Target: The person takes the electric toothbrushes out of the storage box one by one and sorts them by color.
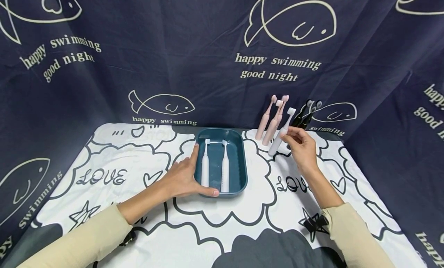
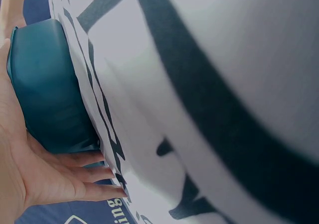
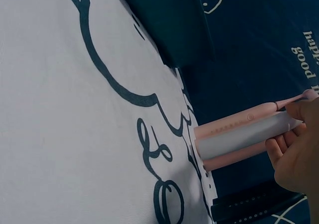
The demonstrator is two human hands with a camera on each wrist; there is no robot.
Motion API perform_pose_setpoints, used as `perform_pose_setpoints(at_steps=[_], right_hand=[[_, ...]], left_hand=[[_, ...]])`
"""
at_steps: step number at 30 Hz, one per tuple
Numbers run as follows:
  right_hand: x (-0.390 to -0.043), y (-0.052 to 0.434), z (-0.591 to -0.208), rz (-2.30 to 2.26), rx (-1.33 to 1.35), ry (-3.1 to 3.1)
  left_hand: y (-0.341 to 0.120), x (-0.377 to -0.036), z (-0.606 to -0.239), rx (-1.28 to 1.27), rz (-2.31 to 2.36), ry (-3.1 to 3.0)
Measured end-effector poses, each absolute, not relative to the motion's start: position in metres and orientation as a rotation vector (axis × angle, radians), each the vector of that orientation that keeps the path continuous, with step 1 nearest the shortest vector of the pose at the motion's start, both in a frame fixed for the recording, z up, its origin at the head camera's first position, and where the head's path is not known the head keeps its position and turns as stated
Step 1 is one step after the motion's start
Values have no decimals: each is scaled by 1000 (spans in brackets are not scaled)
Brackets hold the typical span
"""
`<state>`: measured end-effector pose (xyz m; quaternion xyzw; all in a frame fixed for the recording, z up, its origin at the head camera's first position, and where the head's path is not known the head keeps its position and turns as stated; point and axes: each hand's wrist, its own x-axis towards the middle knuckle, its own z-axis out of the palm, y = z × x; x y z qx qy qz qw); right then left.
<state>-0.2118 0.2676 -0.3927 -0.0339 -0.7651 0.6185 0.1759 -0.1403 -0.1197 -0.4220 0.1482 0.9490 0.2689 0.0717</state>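
Our left hand [image 1: 180,179] rests against the left side of the blue tray [image 1: 239,160]. Its fingers [image 2: 84,176] are straight and spread along the tray's wall, with the thumb along the near edge. Just past those fingers, two white toothbrushes [image 1: 215,166] lie side by side inside the tray. The tray sits on the bench [image 1: 260,214], which has a white cloth with black drawings. Further right, our right hand [image 1: 301,146] pinches a white toothbrush [image 1: 281,134] that stands up on the bench. Just beyond the fingers [image 3: 281,147], two pink toothbrushes [image 1: 268,119] stand close beside it. A black toothbrush [image 1: 305,113] stands near them by the dark curtain [image 1: 208,48].
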Motion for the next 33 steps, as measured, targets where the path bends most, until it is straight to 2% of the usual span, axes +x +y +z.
perform_pose_setpoints(at_steps=[33], right_hand=[[-218, 273, -402, 1713, -147, -2238]], left_hand=[[-120, -141, -421, 435, 794, 2843]])
